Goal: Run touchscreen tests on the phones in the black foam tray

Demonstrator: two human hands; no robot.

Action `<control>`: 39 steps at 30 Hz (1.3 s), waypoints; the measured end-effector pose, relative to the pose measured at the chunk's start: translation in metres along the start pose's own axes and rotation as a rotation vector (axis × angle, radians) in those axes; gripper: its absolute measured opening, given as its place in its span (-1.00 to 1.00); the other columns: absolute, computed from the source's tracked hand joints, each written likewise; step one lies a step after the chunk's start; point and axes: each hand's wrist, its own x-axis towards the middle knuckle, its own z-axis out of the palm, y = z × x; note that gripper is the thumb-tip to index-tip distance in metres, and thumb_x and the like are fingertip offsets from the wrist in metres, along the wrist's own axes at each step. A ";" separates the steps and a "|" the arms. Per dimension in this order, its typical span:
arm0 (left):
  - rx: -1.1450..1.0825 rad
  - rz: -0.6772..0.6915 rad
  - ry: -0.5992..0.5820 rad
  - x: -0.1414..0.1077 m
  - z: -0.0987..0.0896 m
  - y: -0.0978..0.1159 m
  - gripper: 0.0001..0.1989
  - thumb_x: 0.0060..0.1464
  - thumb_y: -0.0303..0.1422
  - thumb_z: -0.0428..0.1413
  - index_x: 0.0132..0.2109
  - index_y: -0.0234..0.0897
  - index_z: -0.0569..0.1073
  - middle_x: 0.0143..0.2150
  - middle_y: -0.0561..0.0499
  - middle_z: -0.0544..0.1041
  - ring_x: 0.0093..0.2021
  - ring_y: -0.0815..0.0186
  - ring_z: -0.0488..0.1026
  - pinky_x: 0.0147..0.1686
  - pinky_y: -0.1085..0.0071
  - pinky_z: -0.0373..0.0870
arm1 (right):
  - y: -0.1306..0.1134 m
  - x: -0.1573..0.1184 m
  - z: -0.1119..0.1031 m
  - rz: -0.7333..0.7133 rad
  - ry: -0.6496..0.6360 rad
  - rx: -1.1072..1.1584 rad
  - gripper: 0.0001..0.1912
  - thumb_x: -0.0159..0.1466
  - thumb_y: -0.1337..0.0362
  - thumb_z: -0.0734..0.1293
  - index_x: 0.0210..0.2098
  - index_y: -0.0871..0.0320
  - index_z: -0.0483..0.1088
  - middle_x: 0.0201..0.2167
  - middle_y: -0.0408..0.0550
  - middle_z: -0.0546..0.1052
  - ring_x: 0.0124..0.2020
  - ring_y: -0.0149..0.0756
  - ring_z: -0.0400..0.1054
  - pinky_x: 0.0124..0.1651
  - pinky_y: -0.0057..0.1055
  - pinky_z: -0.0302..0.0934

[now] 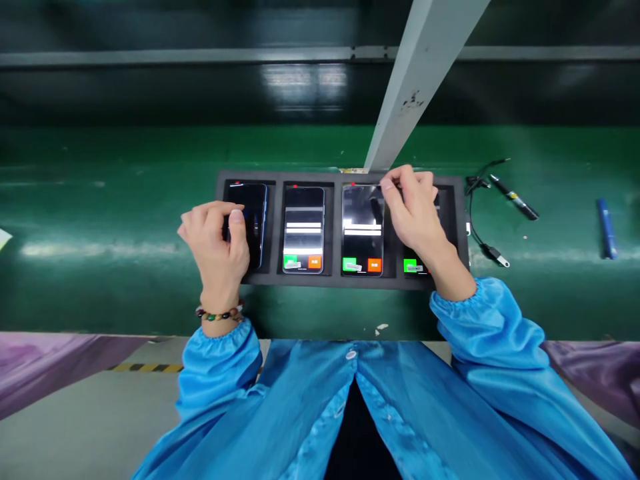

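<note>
Across the green bench (125, 200), a long dark foam tray (320, 281) is laid left to right. Left hand (215, 243) is held over the leftmost phone, fingers curled, thumb close to forefinger; whether anything is gripped cannot be told. Right hand (413, 207) is bent over the right part, thumb and forefinger brought together at the far right corner of the third phone; contact or grip unclear.

Four phones are seated in the tray, one per slot: leftmost phone (257, 230), second phone (304, 230), third phone (363, 233), rightmost phone (410, 265), the last partly hidden. Placing looks done; three screens are lit, leftmost is dark where visible. What is left cannot be judged.

Long axes are pointed near-far, screens up; coloured buttons are shown at the near ends of the lit ones. At right, a black cable (475, 230), black marker (515, 198) and blue pen (607, 229) are left lying.
</note>
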 end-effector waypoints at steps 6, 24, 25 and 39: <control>-0.031 0.022 0.022 -0.001 0.000 -0.002 -0.58 0.57 -0.05 -0.03 0.00 -0.18 0.63 0.08 -0.13 0.64 0.20 0.01 0.50 0.25 -0.11 0.28 | -0.009 -0.022 -0.023 -0.218 0.269 0.011 -0.41 0.59 -0.16 -0.04 0.13 -0.02 0.46 0.09 0.12 0.59 0.27 0.16 0.33 0.33 0.19 0.21; -0.158 0.475 -0.221 -0.019 0.009 0.019 -0.83 0.32 -0.16 0.31 0.01 0.03 0.71 0.15 -0.08 0.69 0.12 -0.05 0.58 0.13 -0.10 0.34 | 0.059 -0.138 -0.048 -0.088 0.185 -0.123 -0.54 0.56 0.11 0.12 0.12 -0.11 0.64 0.03 0.01 0.73 0.24 0.10 0.54 0.36 0.22 0.17; -0.160 0.484 -0.227 -0.019 0.008 0.017 -0.84 0.31 -0.15 0.31 -0.02 0.04 0.72 0.14 -0.07 0.70 0.11 -0.05 0.58 0.13 -0.11 0.36 | 0.060 -0.142 -0.047 -0.114 0.147 -0.123 -0.55 0.55 0.10 0.13 0.09 -0.12 0.66 0.03 0.00 0.73 0.22 0.09 0.55 0.35 0.22 0.18; -0.132 0.547 -0.237 -0.045 -0.011 -0.002 -0.80 0.20 -0.22 0.37 -0.03 0.07 0.77 0.15 -0.09 0.71 0.10 -0.08 0.55 0.14 -0.18 0.41 | -0.006 -0.119 -0.017 -0.316 -0.038 -0.015 -0.58 0.55 0.22 0.20 0.25 -0.09 0.58 0.08 -0.11 0.75 0.35 -0.07 0.49 0.49 0.08 0.12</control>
